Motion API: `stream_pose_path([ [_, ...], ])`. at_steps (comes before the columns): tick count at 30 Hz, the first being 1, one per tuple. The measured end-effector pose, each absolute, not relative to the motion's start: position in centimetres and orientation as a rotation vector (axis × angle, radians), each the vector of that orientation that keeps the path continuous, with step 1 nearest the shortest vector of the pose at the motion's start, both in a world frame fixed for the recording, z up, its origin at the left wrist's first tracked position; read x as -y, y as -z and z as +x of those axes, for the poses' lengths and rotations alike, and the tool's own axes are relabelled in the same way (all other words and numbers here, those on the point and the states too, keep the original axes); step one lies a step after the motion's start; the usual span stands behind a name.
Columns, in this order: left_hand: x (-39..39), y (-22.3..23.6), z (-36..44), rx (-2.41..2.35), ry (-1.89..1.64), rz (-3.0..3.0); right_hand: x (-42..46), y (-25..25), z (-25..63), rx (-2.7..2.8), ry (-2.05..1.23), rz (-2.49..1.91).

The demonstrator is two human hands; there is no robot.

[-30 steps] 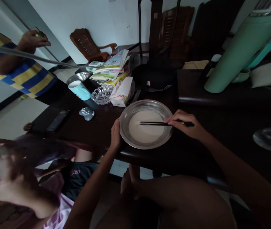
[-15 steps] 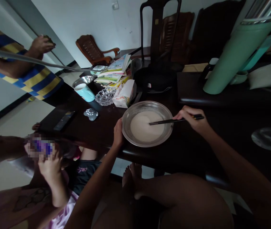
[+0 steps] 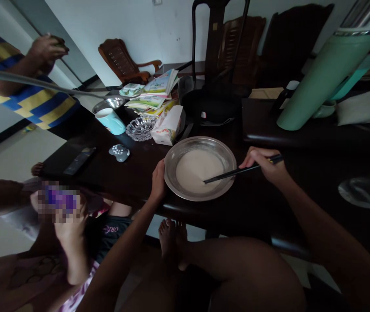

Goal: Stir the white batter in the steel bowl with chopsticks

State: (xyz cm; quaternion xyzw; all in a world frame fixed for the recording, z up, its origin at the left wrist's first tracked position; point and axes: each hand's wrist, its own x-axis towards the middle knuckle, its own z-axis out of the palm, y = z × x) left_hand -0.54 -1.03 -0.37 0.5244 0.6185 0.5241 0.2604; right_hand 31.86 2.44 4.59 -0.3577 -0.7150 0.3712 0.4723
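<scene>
A wide metal bowl (image 3: 230, 184) stands on the dark table, with a pale, creamy batter (image 3: 198, 167) spread over its bottom. My left hand (image 3: 158, 180) grips the bowl's left rim; its thumb and fingertips are partly hidden by the wall. Dark chopsticks (image 3: 233, 172) are held in my right hand (image 3: 264, 164), to the right of the bowl. Their tips dip into the batter near its front middle, and they slant up to the right across the rim.
Behind the bowl are a tissue box (image 3: 168, 125), a glass dish (image 3: 141, 128), a blue mug (image 3: 111, 121) and stacked booklets (image 3: 158, 89). A tall green flask (image 3: 328, 78) leans at right. A plastic lid-like disc (image 3: 365, 192) lies far right. Other people are at left, one seated close by.
The chopstick tips have moved from the batter's middle toward the front of the bowl, and the chopsticks slant more steeply. My left hand stays at the rim. The view has shifted slightly.
</scene>
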Motion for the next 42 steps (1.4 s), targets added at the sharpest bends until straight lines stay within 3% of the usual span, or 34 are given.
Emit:
stream_pose_path([
  [4,1.0,0.4,-0.5,-1.678,-1.433,1.401,-1.8,-4.4,30.6,1.98,-0.861,-0.81],
  [8,1.0,0.4,-0.4,-1.678,-1.43,1.397,-2.2,-4.6,31.2,1.844,-0.738,-0.895],
  [14,1.1,0.1,-0.2,-1.669,-1.439,1.426,-1.9,-4.6,31.0,1.752,-0.923,-0.851],
  [20,1.2,-0.1,0.0,-1.69,-1.449,1.391,-2.1,-4.4,30.7,1.867,-0.763,-0.857],
  [26,1.1,0.2,-0.1,-1.681,-1.45,1.383,-2.3,-4.4,31.2,1.747,-0.933,-0.847],
  [32,0.9,0.8,-0.4,-1.609,-1.503,1.371,-2.3,-4.5,31.0,1.842,-0.771,-0.858],
  [38,0.9,0.7,-0.6,-1.646,-1.459,1.411,-2.6,-4.2,31.2,1.753,-0.967,-0.84],
  [42,0.8,0.9,-0.7,-1.633,-1.47,1.426,-2.7,-4.0,30.9,1.889,-0.804,-0.843],
])
